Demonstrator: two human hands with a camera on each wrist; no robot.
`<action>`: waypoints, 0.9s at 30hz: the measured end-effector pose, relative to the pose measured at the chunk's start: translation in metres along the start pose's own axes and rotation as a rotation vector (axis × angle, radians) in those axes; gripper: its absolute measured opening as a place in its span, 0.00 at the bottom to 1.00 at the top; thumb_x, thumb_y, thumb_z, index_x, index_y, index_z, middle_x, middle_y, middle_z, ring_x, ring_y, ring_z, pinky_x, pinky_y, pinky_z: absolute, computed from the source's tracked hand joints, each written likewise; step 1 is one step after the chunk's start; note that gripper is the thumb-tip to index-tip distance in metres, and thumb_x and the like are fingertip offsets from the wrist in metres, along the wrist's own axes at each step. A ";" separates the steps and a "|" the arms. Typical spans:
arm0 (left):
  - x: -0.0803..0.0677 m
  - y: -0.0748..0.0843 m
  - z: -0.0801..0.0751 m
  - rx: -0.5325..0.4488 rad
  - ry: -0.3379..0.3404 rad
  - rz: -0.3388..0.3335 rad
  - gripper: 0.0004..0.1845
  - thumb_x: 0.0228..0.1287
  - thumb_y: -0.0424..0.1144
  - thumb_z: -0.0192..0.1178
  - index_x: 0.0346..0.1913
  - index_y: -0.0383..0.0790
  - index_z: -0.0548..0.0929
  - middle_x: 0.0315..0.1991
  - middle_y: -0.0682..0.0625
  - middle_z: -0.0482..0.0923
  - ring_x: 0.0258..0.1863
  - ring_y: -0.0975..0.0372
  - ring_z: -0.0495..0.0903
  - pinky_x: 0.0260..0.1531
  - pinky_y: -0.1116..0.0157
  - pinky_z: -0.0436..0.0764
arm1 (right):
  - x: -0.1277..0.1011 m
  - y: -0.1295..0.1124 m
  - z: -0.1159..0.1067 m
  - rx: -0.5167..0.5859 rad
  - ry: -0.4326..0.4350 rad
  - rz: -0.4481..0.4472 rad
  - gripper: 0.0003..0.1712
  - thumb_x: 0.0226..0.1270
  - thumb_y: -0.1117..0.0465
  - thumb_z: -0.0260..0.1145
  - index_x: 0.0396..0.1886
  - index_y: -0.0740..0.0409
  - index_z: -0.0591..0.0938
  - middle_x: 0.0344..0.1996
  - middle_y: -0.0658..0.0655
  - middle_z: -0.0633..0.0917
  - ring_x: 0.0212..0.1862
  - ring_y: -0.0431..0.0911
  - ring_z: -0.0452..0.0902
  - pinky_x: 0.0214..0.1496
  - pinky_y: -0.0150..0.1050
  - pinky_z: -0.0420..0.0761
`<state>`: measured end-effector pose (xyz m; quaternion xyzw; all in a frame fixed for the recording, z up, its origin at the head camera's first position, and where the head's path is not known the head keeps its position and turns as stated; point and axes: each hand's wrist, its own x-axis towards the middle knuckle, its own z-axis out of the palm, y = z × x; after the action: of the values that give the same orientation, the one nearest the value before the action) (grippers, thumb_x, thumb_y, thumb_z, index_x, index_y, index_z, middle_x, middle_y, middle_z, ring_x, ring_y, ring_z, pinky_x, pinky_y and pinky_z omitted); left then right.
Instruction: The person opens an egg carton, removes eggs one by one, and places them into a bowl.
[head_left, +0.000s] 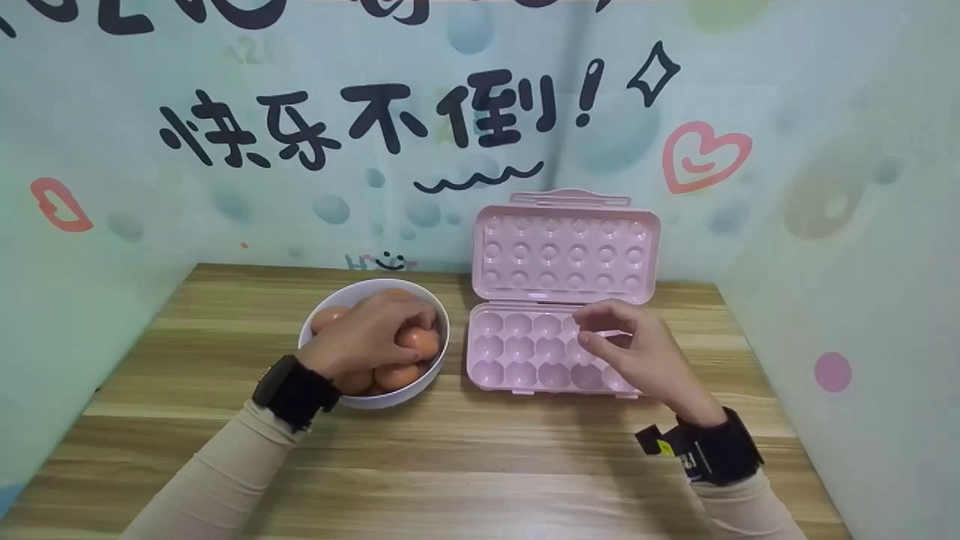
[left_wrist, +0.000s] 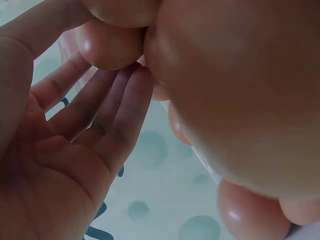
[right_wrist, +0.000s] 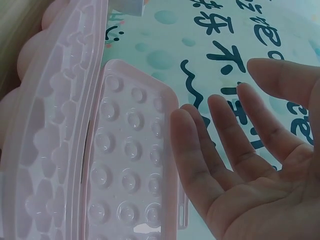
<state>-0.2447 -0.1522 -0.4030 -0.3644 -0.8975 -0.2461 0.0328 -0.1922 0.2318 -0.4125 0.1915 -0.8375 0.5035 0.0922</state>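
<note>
A white bowl (head_left: 379, 403) of brown eggs stands left of the egg carton. Inside the bowl my left hand (head_left: 358, 330) grips a brown egg (head_left: 421, 343) between thumb and fingers. The left wrist view has those fingers curved up against an egg (left_wrist: 110, 47), with other eggs close to the camera. My right hand (head_left: 645, 352) hovers over the right part of the pink egg carton (head_left: 504, 360), fingers loosely bent. Nothing is between its fingers in the right wrist view, where the palm (right_wrist: 250, 210) shows. The cups visible in the carton hold no eggs; some are hidden behind that hand.
The carton's lid (head_left: 566, 255) is raised and leans back near the wall sheet (head_left: 300, 225), which carries printed writing. Bowl and carton stand side by side towards the back of the wood-grain table (head_left: 465, 472). Dark straps (head_left: 289, 394) circle both wrists.
</note>
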 end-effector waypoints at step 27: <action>-0.061 0.000 -0.008 0.172 0.370 0.009 0.28 0.67 0.35 0.73 0.70 0.42 0.82 0.69 0.41 0.80 0.68 0.44 0.78 0.68 0.43 0.76 | -0.041 0.012 -0.050 -0.221 0.209 -0.106 0.17 0.67 0.72 0.74 0.55 0.63 0.87 0.51 0.57 0.89 0.53 0.35 0.84 0.52 0.27 0.85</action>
<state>-0.2009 -0.1951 -0.4108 -0.3129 -0.8923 -0.2310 0.2292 -0.1614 0.2895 -0.4126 0.1705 -0.8623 0.4201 0.2256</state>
